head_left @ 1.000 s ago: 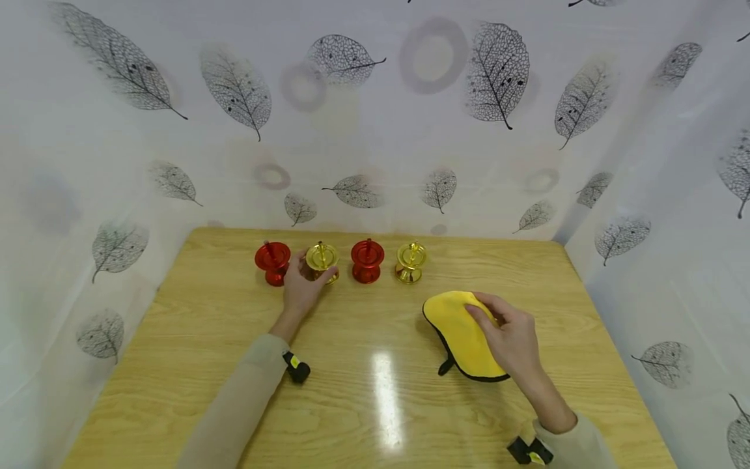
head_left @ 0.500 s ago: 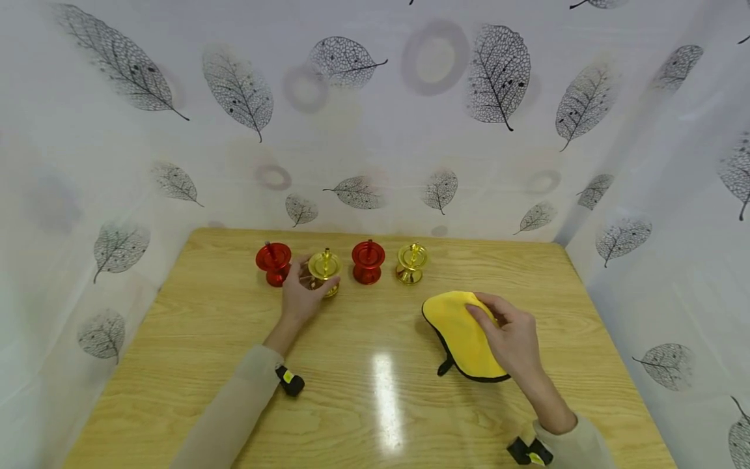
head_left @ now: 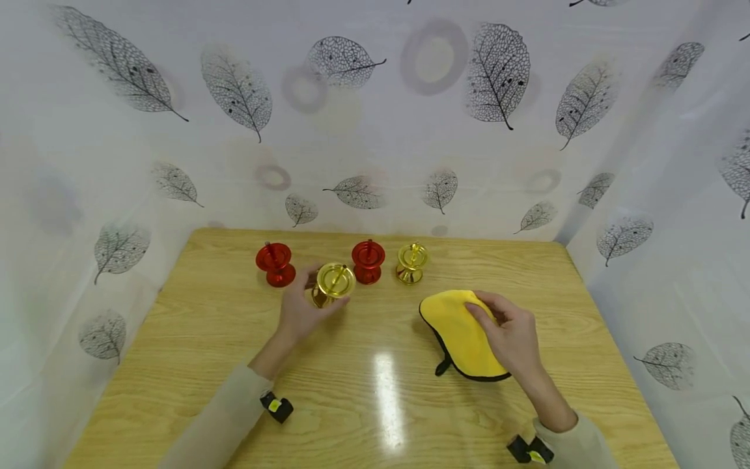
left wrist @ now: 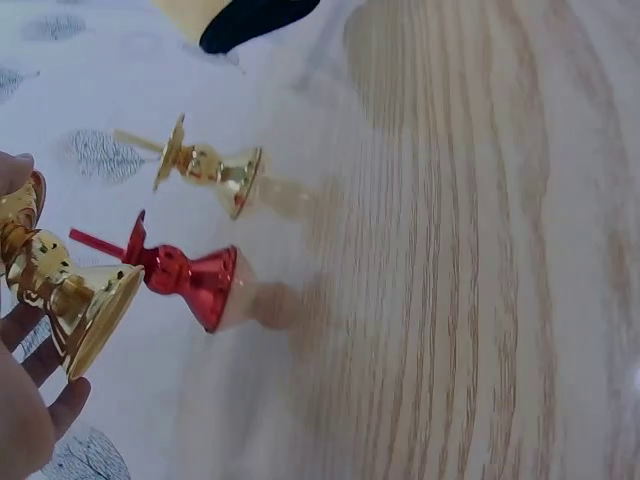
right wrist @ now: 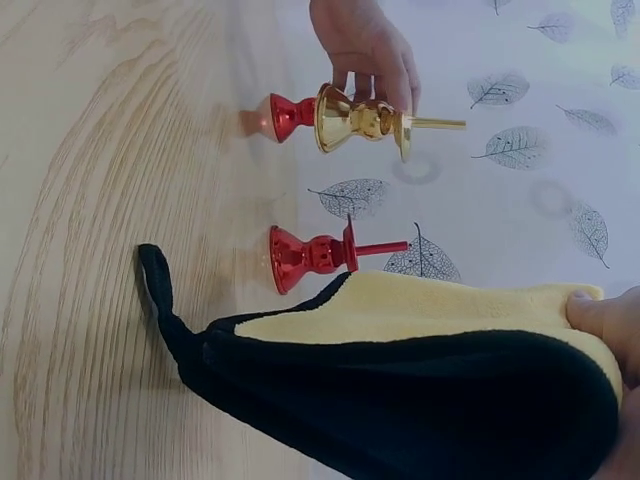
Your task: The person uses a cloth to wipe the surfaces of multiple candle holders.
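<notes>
My left hand (head_left: 297,316) grips a shiny gold candle holder (head_left: 335,281) with a flared base and a thin spike on its dish. In the left wrist view this candle holder (left wrist: 78,295) is tilted, its base raised off the table. With thumb and fingers, my right hand (head_left: 517,335) pinches the upper edge of a yellow cleaning cloth (head_left: 459,332). Black trim and a small black loop edge the cloth, and its dark underside (right wrist: 400,400) faces the right wrist camera.
A red candle holder (head_left: 274,259) stands left of the held one. Another red candle holder (head_left: 368,259) and a gold candle holder (head_left: 412,259) stand to its right at the back of the wooden table (head_left: 328,404). A leaf-print curtain (head_left: 375,130) hangs behind.
My left hand has lifted the gold candle holder out of the row and brought it nearer and slightly right, tilting it. The right hand and cloth have barely moved.
</notes>
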`<action>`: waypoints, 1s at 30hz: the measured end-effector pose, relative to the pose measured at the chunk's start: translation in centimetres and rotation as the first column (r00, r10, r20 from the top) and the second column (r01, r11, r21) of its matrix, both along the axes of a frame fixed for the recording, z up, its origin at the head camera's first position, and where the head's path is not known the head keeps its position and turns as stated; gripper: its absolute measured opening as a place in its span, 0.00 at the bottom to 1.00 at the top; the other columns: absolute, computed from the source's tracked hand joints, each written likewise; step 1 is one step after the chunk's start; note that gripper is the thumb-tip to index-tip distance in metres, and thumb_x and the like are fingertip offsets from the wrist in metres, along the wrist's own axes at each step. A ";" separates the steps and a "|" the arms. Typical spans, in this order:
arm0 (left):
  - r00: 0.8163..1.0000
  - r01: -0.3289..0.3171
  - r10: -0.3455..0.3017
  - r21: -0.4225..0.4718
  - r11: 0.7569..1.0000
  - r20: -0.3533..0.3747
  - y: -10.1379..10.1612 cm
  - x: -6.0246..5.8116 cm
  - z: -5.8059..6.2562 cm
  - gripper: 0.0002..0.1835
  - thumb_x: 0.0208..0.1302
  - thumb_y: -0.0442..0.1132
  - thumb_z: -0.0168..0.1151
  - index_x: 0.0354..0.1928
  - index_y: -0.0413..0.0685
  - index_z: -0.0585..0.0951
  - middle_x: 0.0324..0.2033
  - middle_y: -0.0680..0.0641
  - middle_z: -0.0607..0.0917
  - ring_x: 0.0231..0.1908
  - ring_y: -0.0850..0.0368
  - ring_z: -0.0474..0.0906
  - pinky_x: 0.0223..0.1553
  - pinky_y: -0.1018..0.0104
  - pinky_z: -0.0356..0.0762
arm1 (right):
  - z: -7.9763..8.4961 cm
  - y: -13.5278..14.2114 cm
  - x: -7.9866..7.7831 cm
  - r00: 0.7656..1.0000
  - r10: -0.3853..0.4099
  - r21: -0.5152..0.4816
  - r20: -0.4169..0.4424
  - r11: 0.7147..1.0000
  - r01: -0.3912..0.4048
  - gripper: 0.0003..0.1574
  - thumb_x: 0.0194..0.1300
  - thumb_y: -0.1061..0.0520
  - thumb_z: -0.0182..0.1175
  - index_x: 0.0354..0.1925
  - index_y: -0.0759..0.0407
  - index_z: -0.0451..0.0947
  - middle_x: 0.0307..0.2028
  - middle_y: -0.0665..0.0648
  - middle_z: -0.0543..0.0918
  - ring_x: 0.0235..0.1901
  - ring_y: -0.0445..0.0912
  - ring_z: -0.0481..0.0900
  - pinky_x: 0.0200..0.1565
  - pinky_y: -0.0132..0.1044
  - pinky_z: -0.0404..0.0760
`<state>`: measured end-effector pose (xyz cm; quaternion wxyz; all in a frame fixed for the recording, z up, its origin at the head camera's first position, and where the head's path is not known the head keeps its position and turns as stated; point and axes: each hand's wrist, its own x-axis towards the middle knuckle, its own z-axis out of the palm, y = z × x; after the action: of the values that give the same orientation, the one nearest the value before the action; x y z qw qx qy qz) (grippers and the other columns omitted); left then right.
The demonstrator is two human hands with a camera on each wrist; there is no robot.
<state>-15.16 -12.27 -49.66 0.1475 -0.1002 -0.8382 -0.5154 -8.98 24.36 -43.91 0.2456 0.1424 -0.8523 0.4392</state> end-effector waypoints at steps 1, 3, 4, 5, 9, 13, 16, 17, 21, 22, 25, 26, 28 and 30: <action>1.000 0.012 -0.013 -0.018 1.000 -0.018 0.1 0.3 0.2 0.41 0.48 0.42 0.86 0.64 0.42 0.78 0.54 0.41 0.87 0.52 0.48 0.84 0.56 0.53 0.82 | 0.0 0.0 0.0 1.000 0.006 -0.008 0.007 1.000 -0.006 0.15 0.60 0.74 0.71 0.46 0.68 0.89 0.37 0.66 0.93 0.37 0.17 0.81 0.33 0.16 0.80; 0.997 0.043 -0.045 -0.034 0.999 -0.055 0.3 0.7 0.6 0.41 0.47 0.43 0.87 0.64 0.42 0.78 0.54 0.42 0.88 0.52 0.49 0.84 0.56 0.53 0.83 | 0.1 -0.1 0.0 1.000 0.020 -0.025 0.022 1.000 -0.019 0.15 0.61 0.74 0.71 0.46 0.68 0.89 0.38 0.66 0.93 0.39 0.18 0.82 0.35 0.16 0.81; 0.996 0.058 -0.061 -0.036 0.998 -0.070 0.5 0.9 0.8 0.41 0.46 0.42 0.87 0.64 0.43 0.79 0.54 0.43 0.88 0.52 0.49 0.84 0.57 0.52 0.83 | 0.1 -0.1 0.0 0.999 0.028 -0.035 0.030 0.999 -0.027 0.15 0.61 0.74 0.70 0.47 0.68 0.89 0.38 0.66 0.92 0.39 0.19 0.83 0.36 0.16 0.82; 0.994 0.069 -0.073 -0.044 0.997 -0.082 0.6 1.1 0.9 0.41 0.46 0.43 0.87 0.63 0.44 0.79 0.54 0.44 0.88 0.53 0.49 0.84 0.57 0.50 0.83 | 0.1 -0.2 0.0 0.999 0.035 -0.046 0.041 0.998 -0.033 0.15 0.61 0.74 0.70 0.47 0.68 0.88 0.38 0.67 0.92 0.39 0.19 0.83 0.37 0.16 0.82; 0.984 0.098 -0.111 -0.100 0.990 -0.142 1.2 1.8 1.5 0.42 0.44 0.44 0.87 0.64 0.45 0.80 0.54 0.45 0.89 0.54 0.48 0.84 0.56 0.46 0.84 | 0.3 -0.6 0.0 0.995 0.063 -0.081 0.075 0.995 -0.057 0.14 0.63 0.74 0.69 0.48 0.68 0.88 0.39 0.68 0.92 0.40 0.22 0.85 0.38 0.18 0.84; 0.967 0.131 -0.159 -0.148 0.980 -0.197 1.8 2.5 2.2 0.43 0.43 0.45 0.88 0.65 0.45 0.80 0.53 0.46 0.89 0.52 0.50 0.82 0.52 0.51 0.86 | 0.6 -1.3 -0.1 0.990 0.090 -0.113 0.105 0.991 -0.078 0.14 0.64 0.73 0.68 0.49 0.69 0.88 0.40 0.70 0.91 0.40 0.23 0.85 0.37 0.20 0.84; 0.952 0.167 -0.203 -0.168 0.971 -0.227 2.4 2.9 2.9 0.44 0.42 0.44 0.88 0.65 0.45 0.80 0.53 0.46 0.88 0.51 0.51 0.82 0.51 0.55 0.85 | 0.9 -1.8 -0.2 0.986 0.101 -0.126 0.129 0.988 -0.085 0.14 0.65 0.73 0.68 0.49 0.69 0.88 0.40 0.63 0.93 0.40 0.24 0.86 0.37 0.21 0.85; 0.948 0.177 -0.217 -0.178 0.968 -0.235 2.6 3.1 3.1 0.44 0.42 0.45 0.88 0.65 0.46 0.80 0.53 0.47 0.88 0.51 0.51 0.81 0.51 0.56 0.84 | 0.9 -2.0 -0.2 0.984 0.108 -0.132 0.139 0.987 -0.089 0.14 0.65 0.72 0.68 0.49 0.68 0.88 0.41 0.58 0.93 0.40 0.24 0.86 0.37 0.22 0.85; 0.928 0.198 -0.259 -0.234 0.952 -0.268 3.4 3.7 3.8 0.45 0.40 0.47 0.89 0.65 0.47 0.81 0.52 0.49 0.89 0.50 0.52 0.81 0.50 0.58 0.83 | 1.3 -2.7 -0.4 0.971 0.165 -0.158 0.174 0.978 -0.138 0.13 0.66 0.71 0.68 0.49 0.69 0.88 0.42 0.34 0.89 0.40 0.25 0.87 0.37 0.23 0.86; 0.925 0.202 -0.268 -0.247 0.948 -0.271 3.6 3.8 3.9 0.45 0.40 0.48 0.89 0.65 0.47 0.81 0.51 0.49 0.89 0.50 0.53 0.81 0.51 0.57 0.82 | 1.3 -2.9 -0.4 0.964 0.188 -0.172 0.186 0.973 -0.156 0.13 0.67 0.71 0.68 0.49 0.69 0.87 0.42 0.30 0.88 0.40 0.26 0.87 0.36 0.24 0.85; 0.915 0.214 -0.295 -0.292 0.932 -0.273 4.1 4.2 4.3 0.46 0.40 0.50 0.89 0.66 0.48 0.80 0.51 0.50 0.90 0.52 0.53 0.82 0.55 0.53 0.82 | 1.6 -3.4 -0.5 0.943 0.247 -0.216 0.225 0.956 -0.199 0.12 0.68 0.70 0.66 0.50 0.70 0.87 0.41 0.27 0.88 0.33 0.28 0.85 0.30 0.25 0.82; 0.913 0.215 -0.302 -0.306 0.927 -0.276 4.2 4.2 4.4 0.46 0.40 0.50 0.89 0.66 0.47 0.80 0.51 0.50 0.90 0.52 0.52 0.82 0.56 0.52 0.82 | 1.7 -3.6 -0.6 0.936 0.259 -0.226 0.237 0.952 -0.206 0.12 0.69 0.70 0.66 0.50 0.70 0.87 0.40 0.27 0.88 0.30 0.28 0.84 0.28 0.25 0.81; 0.910 0.220 -0.315 -0.328 0.919 -0.270 4.5 4.3 4.4 0.46 0.41 0.51 0.88 0.66 0.47 0.81 0.50 0.50 0.89 0.52 0.52 0.82 0.57 0.51 0.81 | 2.0 -3.9 -0.6 0.922 0.286 -0.249 0.262 0.943 -0.222 0.12 0.70 0.69 0.66 0.50 0.71 0.86 0.39 0.28 0.89 0.27 0.30 0.82 0.25 0.26 0.78; 0.908 0.216 -0.319 -0.350 0.911 -0.270 4.7 4.4 4.5 0.46 0.41 0.51 0.88 0.65 0.47 0.81 0.50 0.49 0.89 0.51 0.52 0.81 0.56 0.51 0.81 | 2.1 -4.2 -0.6 0.907 0.312 -0.268 0.283 0.934 -0.238 0.12 0.71 0.68 0.65 0.51 0.72 0.85 0.37 0.30 0.89 0.25 0.31 0.81 0.24 0.27 0.77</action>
<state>-10.77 -7.59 -45.17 0.1914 -0.3203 -0.8515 -0.3684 -9.56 20.17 -41.78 0.0536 0.1595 -0.7962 0.5812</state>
